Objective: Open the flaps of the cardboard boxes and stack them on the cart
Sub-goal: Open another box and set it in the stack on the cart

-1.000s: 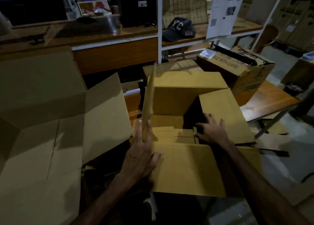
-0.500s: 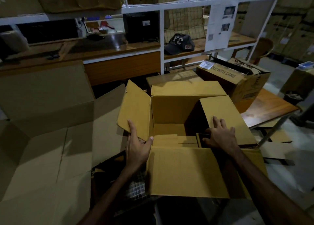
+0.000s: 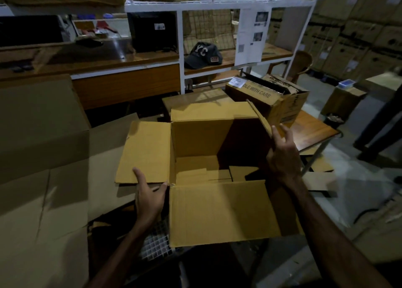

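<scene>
An open brown cardboard box (image 3: 195, 139) stands in front of me, its inside bare. Its left flap (image 3: 143, 153) lies folded out flat, and my left hand (image 3: 150, 198) pinches that flap's near edge, thumb on top. The near flap (image 3: 219, 211) hangs toward me. My right hand (image 3: 282, 155) grips the right flap (image 3: 260, 119), which stands upright and edge-on. The far flap (image 3: 211, 111) is folded back. A larger opened box (image 3: 39, 157) lies to the left. A metal mesh surface (image 3: 155, 242), possibly the cart, shows below the box.
A printed box marked "handle with care" (image 3: 267, 96) sits on a wooden table (image 3: 315, 126) behind right. White shelving (image 3: 180, 48) with a dark cap (image 3: 203, 55) runs along the back. Stacked cartons (image 3: 359, 26) fill the right wall. A flat cardboard piece (image 3: 319, 181) lies on the floor.
The left flap went from upright to folded flat outward under my left hand. My right hand lifted the right flap from lying outward to upright. The view tilted up.
</scene>
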The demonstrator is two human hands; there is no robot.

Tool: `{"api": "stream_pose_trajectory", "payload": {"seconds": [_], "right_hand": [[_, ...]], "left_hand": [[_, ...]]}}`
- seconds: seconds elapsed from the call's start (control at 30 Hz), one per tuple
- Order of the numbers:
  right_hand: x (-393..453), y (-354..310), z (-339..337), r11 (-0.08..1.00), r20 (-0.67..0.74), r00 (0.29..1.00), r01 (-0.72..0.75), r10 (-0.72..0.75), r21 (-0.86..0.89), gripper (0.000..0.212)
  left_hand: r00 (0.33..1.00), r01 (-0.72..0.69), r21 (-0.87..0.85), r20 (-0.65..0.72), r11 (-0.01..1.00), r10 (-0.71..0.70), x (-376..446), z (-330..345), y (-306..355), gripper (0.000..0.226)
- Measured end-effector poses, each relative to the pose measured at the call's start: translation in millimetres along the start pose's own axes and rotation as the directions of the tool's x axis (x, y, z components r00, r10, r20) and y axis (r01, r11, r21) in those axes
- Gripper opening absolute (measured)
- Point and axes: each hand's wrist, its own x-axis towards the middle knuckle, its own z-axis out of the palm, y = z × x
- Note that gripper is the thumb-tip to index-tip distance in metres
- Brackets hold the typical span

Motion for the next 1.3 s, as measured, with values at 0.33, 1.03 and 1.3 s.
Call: {"api": "stream_pose_trajectory", "payload": {"seconds": [0.33,1.03,1.3], "right_hand": [[-7.8,85.4,-44.7,0.866,-0.192,0.846,-0.496,0.498,0.064,0.051],[-48.7,102.7,-21.4,0.474,0.579,0.674,-0.737,0.459,0.482,0.060],[-51.6,108.1,-10.4,0.501,0.586,0.654,-0.751,0.478,0.430,0.088]], "left_hand": [[0.999,-0.024,0.155,0.035,0.988,0.018,-23.1,-6.2,26.7,0.096],[0.942,-0.101,-0.174,0.300,0.980,0.150,-30.7,6.4,34.0,0.076],[0.947,0.047,-0.290,0.317,0.956,0.049,-19.2,16.7,48.5,0.076]]}}
